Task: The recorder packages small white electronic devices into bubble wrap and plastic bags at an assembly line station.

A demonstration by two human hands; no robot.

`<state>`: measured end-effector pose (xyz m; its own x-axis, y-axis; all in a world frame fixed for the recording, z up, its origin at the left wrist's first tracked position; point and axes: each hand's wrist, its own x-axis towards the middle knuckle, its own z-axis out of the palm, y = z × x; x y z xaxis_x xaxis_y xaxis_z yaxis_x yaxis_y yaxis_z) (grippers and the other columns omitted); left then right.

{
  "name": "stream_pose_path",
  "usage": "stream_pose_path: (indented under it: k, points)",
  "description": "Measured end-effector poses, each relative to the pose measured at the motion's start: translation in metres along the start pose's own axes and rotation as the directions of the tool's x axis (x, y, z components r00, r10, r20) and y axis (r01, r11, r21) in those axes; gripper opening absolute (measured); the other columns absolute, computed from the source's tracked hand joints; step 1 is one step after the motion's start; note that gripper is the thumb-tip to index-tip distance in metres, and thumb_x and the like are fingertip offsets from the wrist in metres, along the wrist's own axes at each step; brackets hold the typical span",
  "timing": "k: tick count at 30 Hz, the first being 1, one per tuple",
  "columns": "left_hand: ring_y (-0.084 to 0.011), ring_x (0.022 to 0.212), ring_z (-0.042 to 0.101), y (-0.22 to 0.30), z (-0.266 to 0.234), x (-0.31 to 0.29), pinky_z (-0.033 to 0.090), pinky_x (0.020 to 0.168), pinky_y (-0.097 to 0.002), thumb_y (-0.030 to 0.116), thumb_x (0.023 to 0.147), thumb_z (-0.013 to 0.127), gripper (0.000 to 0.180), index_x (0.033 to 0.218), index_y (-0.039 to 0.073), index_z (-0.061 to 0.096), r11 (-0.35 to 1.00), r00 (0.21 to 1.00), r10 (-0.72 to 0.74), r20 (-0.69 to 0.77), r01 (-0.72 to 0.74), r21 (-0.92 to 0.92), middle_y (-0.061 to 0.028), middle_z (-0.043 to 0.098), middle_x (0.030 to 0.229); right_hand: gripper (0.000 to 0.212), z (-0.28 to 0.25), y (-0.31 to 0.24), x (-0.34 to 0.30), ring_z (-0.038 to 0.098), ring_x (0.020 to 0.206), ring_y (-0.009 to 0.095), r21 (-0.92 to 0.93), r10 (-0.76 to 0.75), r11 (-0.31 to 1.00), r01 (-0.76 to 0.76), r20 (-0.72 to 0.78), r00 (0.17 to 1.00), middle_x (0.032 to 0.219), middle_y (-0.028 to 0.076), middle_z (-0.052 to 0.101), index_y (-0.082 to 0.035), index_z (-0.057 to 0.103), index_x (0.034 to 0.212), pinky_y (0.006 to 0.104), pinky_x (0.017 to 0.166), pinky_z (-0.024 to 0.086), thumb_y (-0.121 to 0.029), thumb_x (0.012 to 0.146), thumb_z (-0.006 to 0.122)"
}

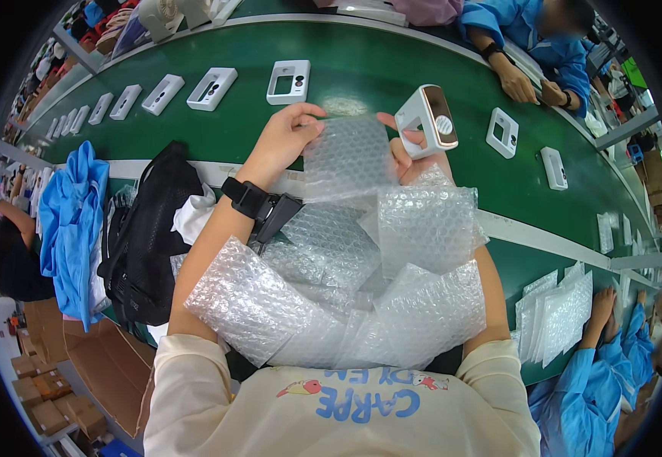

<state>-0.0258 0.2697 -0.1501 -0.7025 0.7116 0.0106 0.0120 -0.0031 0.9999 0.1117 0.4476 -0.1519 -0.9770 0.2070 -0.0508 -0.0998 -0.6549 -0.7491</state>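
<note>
My left hand [287,141] pinches the upper left edge of a clear bubble-wrap bag [348,158], held up over the green belt. My right hand [407,156] is at the bag's right side, its fingers wrapped around a white device [446,126]. That device is a frame with a rectangular opening and a round grille on its brown-and-white end face; it is tilted and outside the bag. More bubble-wrap bags [430,228] lie heaped between my forearms against my chest. A black strap with a dark attachment [255,204] circles my left wrist.
Similar white devices [288,81] stand spaced in a row along the green belt [361,49], on both sides. A black bag [152,236] and blue garment [76,221] lie at left. Stacked bubble-wrap bags [555,312] are at right. A co-worker's hands [517,84] rest across the belt.
</note>
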Motion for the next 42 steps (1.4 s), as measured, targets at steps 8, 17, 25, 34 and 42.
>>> stream_pose_path:
  k: [8, 17, 25, 34, 42]
  points:
    - [-0.0056, 0.058, 0.044, -0.012, 0.005, 0.007, 0.037, 0.051, -0.0191, 0.010, 0.084, 0.045, 0.012, 0.084, 0.005, 0.056, 0.968, 0.992, 0.049, -0.114, -0.075, -0.239, 0.0028, 0.048, 0.069, 0.047, -0.011, 0.000, 0.000, 0.043, 0.050, 0.015, 0.016, 0.010, 1.000, -0.009, -0.020, 1.000, 0.056, 0.005, 0.045, 0.009, 0.038, 0.116, 0.0265, 0.051, 0.040, -0.016, 0.079, 0.052]
    - [-0.0035, 0.055, 0.040, -0.013, 0.009, 0.007, 0.035, 0.051, -0.0175, 0.008, 0.082, 0.043, 0.015, 0.078, 0.006, 0.057, 0.986, 0.998, -0.027, 0.060, 0.037, -0.164, 0.0043, 0.047, 0.067, 0.028, -0.022, 0.006, -0.006, 0.054, 0.062, 0.017, -0.070, -0.158, 0.987, 0.146, -0.219, 0.963, 0.090, 0.012, 0.056, 0.003, 0.050, 0.096, 0.0259, 0.056, 0.046, -0.022, 0.086, 0.044]
    - [-0.0068, 0.062, 0.048, -0.004, 0.015, 0.009, 0.038, 0.056, -0.0196, 0.009, 0.082, 0.044, 0.016, 0.081, 0.004, 0.059, 0.988, 0.989, 0.120, -0.082, -0.127, -0.093, 0.0025, 0.047, 0.066, 0.040, 0.002, -0.003, -0.011, 0.057, 0.079, 0.020, -0.069, 0.133, 0.987, -0.146, -0.167, 0.977, 0.101, 0.014, 0.054, 0.004, 0.052, 0.097, 0.0307, 0.074, 0.048, -0.028, 0.089, 0.030]
    - [-0.0107, 0.060, 0.048, 0.000, 0.029, -0.002, 0.041, 0.058, -0.0223, 0.015, 0.081, 0.056, 0.014, 0.086, 0.002, 0.059, 0.401, 0.753, 0.635, 0.171, -0.511, 0.761, -0.0021, 0.053, 0.069, 0.045, -0.010, 0.003, -0.008, 0.056, 0.092, 0.023, -0.070, 0.086, 0.993, -0.094, -0.112, 0.990, 0.103, 0.013, 0.055, 0.006, 0.050, 0.106, 0.0310, 0.079, 0.046, -0.028, 0.089, 0.027]
    - [-0.0176, 0.058, 0.053, 0.023, 0.043, -0.011, 0.043, 0.056, -0.0277, 0.022, 0.075, 0.063, 0.024, 0.076, -0.001, 0.056, 0.796, 0.966, 0.210, 0.150, -0.258, 0.548, -0.0078, 0.055, 0.064, 0.041, -0.027, 0.007, -0.005, 0.056, 0.091, 0.029, -0.051, 0.086, 0.996, -0.078, 0.196, 0.977, 0.102, 0.015, 0.055, 0.003, 0.048, 0.107, 0.0357, 0.076, 0.049, -0.027, 0.089, 0.028]
